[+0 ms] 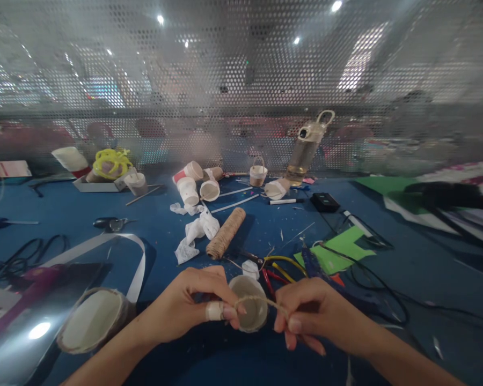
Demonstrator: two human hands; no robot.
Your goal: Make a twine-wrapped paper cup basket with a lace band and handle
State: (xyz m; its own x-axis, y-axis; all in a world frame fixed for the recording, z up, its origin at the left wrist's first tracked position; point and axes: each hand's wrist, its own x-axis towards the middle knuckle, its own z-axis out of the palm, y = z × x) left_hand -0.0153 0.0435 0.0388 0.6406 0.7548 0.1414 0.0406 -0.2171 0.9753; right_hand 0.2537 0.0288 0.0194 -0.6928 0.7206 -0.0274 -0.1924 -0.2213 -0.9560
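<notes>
A short length of braided twine (261, 298) stretches between my two hands, above the mouth of a small pale cup (250, 319). My left hand (203, 297), with a bandage-like wrap on one finger, pinches the twine's left end near the cup's rim. On the other side, my right hand (308, 313) pinches its right end between thumb and fingers. The cup stands on the blue table (165, 225) between the hands. Just beyond lie a spool of brown twine (226, 233) and yellow-handled pliers or scissors (284, 262), partly behind my right hand.
A larger wrapped cup (94, 321) is at left, near a white strip (139, 268). Several paper cups (187, 190), a small basket (258, 176) and a bottle (304, 153) stand at the back before a perforated metal screen (233, 64). Green paper (338, 249) and cables lie right.
</notes>
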